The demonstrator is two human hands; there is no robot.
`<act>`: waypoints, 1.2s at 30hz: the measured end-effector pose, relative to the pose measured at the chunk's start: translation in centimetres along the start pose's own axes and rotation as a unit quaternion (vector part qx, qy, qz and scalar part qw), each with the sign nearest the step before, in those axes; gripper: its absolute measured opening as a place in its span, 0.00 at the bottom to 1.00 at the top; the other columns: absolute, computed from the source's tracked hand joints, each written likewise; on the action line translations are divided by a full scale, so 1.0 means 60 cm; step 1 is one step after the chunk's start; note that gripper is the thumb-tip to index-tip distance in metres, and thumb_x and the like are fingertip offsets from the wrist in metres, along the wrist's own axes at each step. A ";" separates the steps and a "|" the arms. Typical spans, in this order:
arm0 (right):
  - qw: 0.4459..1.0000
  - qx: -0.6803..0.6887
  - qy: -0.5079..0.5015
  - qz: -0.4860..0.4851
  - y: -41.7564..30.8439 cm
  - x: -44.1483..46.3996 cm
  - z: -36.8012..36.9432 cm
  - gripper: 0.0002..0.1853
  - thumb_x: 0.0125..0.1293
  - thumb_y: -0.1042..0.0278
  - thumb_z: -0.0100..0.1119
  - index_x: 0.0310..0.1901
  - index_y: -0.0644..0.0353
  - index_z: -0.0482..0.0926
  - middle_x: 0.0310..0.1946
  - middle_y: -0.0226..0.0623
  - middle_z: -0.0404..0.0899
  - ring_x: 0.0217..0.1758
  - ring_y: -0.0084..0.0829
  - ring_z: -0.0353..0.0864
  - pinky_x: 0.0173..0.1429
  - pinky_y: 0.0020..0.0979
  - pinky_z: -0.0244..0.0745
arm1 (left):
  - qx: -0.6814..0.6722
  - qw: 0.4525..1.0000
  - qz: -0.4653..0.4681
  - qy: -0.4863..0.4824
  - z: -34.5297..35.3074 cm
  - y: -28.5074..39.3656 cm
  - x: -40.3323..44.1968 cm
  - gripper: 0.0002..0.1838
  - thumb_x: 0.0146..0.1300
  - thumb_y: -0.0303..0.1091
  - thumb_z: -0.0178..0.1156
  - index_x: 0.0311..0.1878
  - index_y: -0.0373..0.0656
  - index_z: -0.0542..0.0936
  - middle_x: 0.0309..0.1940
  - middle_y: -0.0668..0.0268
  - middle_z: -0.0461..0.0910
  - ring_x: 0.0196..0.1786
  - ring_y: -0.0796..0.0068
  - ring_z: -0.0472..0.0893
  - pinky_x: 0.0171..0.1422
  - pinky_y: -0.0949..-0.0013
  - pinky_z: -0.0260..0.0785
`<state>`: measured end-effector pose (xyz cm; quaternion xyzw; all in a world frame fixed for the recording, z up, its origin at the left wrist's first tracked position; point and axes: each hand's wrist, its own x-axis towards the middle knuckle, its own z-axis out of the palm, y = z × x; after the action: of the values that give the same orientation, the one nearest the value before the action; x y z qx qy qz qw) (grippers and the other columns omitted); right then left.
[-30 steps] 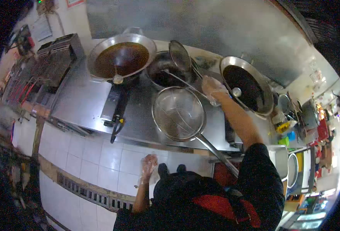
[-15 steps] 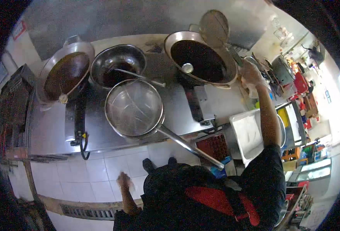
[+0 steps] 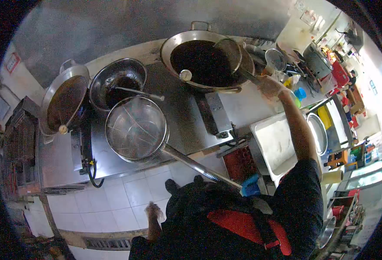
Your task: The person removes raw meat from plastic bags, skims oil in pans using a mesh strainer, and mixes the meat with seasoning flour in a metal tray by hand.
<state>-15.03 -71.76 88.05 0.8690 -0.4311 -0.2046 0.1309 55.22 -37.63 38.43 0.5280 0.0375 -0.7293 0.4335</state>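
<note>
My right hand (image 3: 270,89), in a clear plastic glove, grips the handle of a round mesh skimmer (image 3: 230,54). The skimmer's head is over the right part of the large wok of dark liquid (image 3: 204,63). My left hand (image 3: 154,211), also gloved, hangs low over the floor near my body, away from any object; its fingers are blurred. A large long-handled strainer (image 3: 135,129) rests on the steel counter in front of the black wok (image 3: 117,82), where a ladle (image 3: 139,92) lies with its handle over the rim.
Another wok of brown liquid (image 3: 67,104) stands at the left with a round gauge on its rim. A white rectangular tray (image 3: 275,147) sits at the right, beside a red crate (image 3: 241,164). Bottles and utensils crowd the counter's right end.
My right hand has carried the skimmer from the black wok to the right, raised it past the large wok, and lowered its head over that wok. The view has shifted right.
</note>
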 end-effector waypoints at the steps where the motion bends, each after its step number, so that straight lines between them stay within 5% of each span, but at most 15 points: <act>1: 0.976 0.186 0.105 0.044 -0.010 0.001 -0.004 0.06 0.55 0.63 0.56 0.34 0.51 0.76 0.26 0.27 0.79 0.27 0.32 0.76 0.33 0.33 0.72 | -0.009 1.000 0.008 0.010 0.001 0.000 0.005 0.20 0.67 0.49 0.52 0.21 0.49 0.70 0.12 0.69 0.67 0.14 0.70 0.69 0.19 0.65 0.64; 6: 0.948 0.140 0.262 -0.111 -0.023 0.045 -0.022 0.05 0.63 0.63 0.52 0.34 0.53 0.75 0.17 0.24 0.71 0.18 0.20 0.71 0.18 0.26 0.66 | 0.194 0.963 0.127 0.135 0.037 0.015 -0.009 0.19 0.67 0.48 0.53 0.24 0.46 0.73 0.14 0.66 0.70 0.15 0.68 0.72 0.21 0.64 0.67; 8: 0.901 0.380 0.207 -0.007 -0.039 0.064 -0.039 0.06 0.65 0.63 0.53 0.35 0.53 0.75 0.15 0.23 0.70 0.15 0.17 0.70 0.14 0.24 0.63 | 0.144 0.971 0.123 0.145 0.047 0.024 -0.020 0.19 0.66 0.47 0.54 0.24 0.44 0.73 0.15 0.65 0.71 0.16 0.68 0.72 0.20 0.63 0.67; 9: 0.785 0.598 0.102 0.126 -0.065 0.065 -0.074 0.06 0.65 0.62 0.54 0.35 0.53 0.75 0.15 0.23 0.70 0.14 0.17 0.69 0.13 0.23 0.61 | 0.134 0.972 0.116 0.151 0.046 0.025 -0.020 0.19 0.66 0.47 0.55 0.24 0.44 0.73 0.15 0.65 0.72 0.16 0.68 0.72 0.20 0.63 0.67; 10: 0.598 0.762 -0.012 0.247 -0.085 0.067 -0.103 0.06 0.64 0.62 0.56 0.36 0.53 0.74 0.15 0.23 0.70 0.13 0.16 0.69 0.11 0.21 0.60 | 0.124 0.974 0.109 0.157 0.045 0.024 -0.019 0.19 0.65 0.46 0.55 0.24 0.43 0.73 0.15 0.64 0.72 0.15 0.68 0.72 0.20 0.64 0.67; 13: 0.661 0.719 0.029 0.213 -0.109 0.069 -0.134 0.10 0.63 0.56 0.60 0.36 0.53 0.77 0.14 0.24 0.70 0.09 0.15 0.64 0.10 0.18 0.56 | 0.079 0.983 0.069 0.153 0.041 0.017 -0.018 0.19 0.64 0.46 0.57 0.22 0.42 0.73 0.14 0.64 0.72 0.15 0.68 0.72 0.19 0.64 0.66; 17: 0.611 0.751 0.045 0.246 -0.126 0.080 -0.141 0.10 0.63 0.56 0.59 0.35 0.53 0.76 0.15 0.23 0.70 0.09 0.15 0.64 0.09 0.19 0.56 | 0.027 0.998 0.053 -0.011 0.022 0.013 -0.028 0.20 0.63 0.46 0.57 0.23 0.40 0.74 0.15 0.63 0.72 0.15 0.69 0.72 0.19 0.65 0.66; 20: 0.602 0.756 0.040 0.255 -0.129 0.086 -0.145 0.10 0.63 0.56 0.59 0.34 0.52 0.75 0.15 0.23 0.70 0.09 0.15 0.64 0.10 0.19 0.56 | 0.052 0.998 0.021 0.036 0.023 0.016 -0.019 0.20 0.64 0.45 0.57 0.24 0.39 0.74 0.15 0.63 0.73 0.15 0.69 0.73 0.19 0.66 0.66; 23: 0.610 0.750 0.038 0.251 -0.132 0.090 -0.153 0.09 0.63 0.57 0.58 0.33 0.52 0.74 0.16 0.23 0.70 0.09 0.15 0.64 0.10 0.19 0.57 | 0.086 0.988 0.108 0.075 0.033 0.009 -0.025 0.19 0.64 0.45 0.58 0.25 0.39 0.74 0.16 0.62 0.74 0.15 0.69 0.74 0.19 0.66 0.68; 27: 0.622 0.735 0.058 0.263 -0.134 0.091 -0.143 0.10 0.64 0.57 0.59 0.33 0.52 0.72 0.14 0.21 0.68 0.08 0.13 0.61 0.09 0.18 0.53 | 0.039 0.996 0.082 0.021 0.010 0.007 -0.002 0.19 0.64 0.45 0.59 0.25 0.40 0.74 0.16 0.62 0.75 0.15 0.68 0.74 0.19 0.66 0.68; 29: 0.629 0.724 0.075 0.274 -0.134 0.088 -0.136 0.10 0.64 0.56 0.59 0.34 0.52 0.72 0.14 0.19 0.67 0.08 0.12 0.59 0.09 0.17 0.50 | 0.144 0.978 0.144 -0.043 -0.037 -0.013 0.052 0.19 0.64 0.45 0.58 0.25 0.40 0.74 0.16 0.62 0.74 0.15 0.68 0.74 0.19 0.66 0.68; 31: 0.621 0.729 0.089 0.276 -0.135 0.082 -0.137 0.09 0.64 0.58 0.59 0.35 0.52 0.73 0.14 0.19 0.67 0.08 0.12 0.60 0.09 0.17 0.50 | 0.334 0.897 0.277 -0.086 -0.071 -0.028 0.092 0.19 0.65 0.45 0.56 0.25 0.40 0.74 0.15 0.62 0.74 0.15 0.68 0.74 0.19 0.66 0.67; 33: 0.699 0.669 0.151 0.205 -0.126 0.077 -0.116 0.09 0.64 0.58 0.59 0.37 0.52 0.73 0.14 0.19 0.68 0.08 0.12 0.61 0.09 0.17 0.52 | 0.267 0.950 0.159 -0.032 -0.052 -0.017 0.070 0.19 0.65 0.45 0.55 0.24 0.41 0.73 0.15 0.62 0.74 0.15 0.67 0.74 0.19 0.65 0.67; 35: 0.774 0.575 0.233 0.128 -0.106 0.080 -0.071 0.09 0.64 0.59 0.59 0.37 0.53 0.74 0.14 0.19 0.68 0.09 0.12 0.62 0.10 0.16 0.54 | 0.007 0.999 0.042 0.013 -0.006 -0.002 0.027 0.20 0.66 0.45 0.54 0.22 0.41 0.73 0.14 0.62 0.73 0.14 0.67 0.73 0.19 0.65 0.67; 36: 0.806 0.511 0.285 0.087 -0.090 0.086 -0.039 0.09 0.64 0.59 0.60 0.37 0.53 0.74 0.15 0.19 0.68 0.10 0.12 0.63 0.10 0.15 0.55 | 0.032 0.998 0.060 0.010 0.009 0.004 0.012 0.20 0.66 0.45 0.53 0.22 0.41 0.72 0.14 0.62 0.73 0.14 0.67 0.73 0.19 0.65 0.67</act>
<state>-7.35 -72.57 86.69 0.7886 -0.4902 0.3142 -0.1978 54.95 -38.50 38.18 0.5502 -0.0134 -0.6974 0.4590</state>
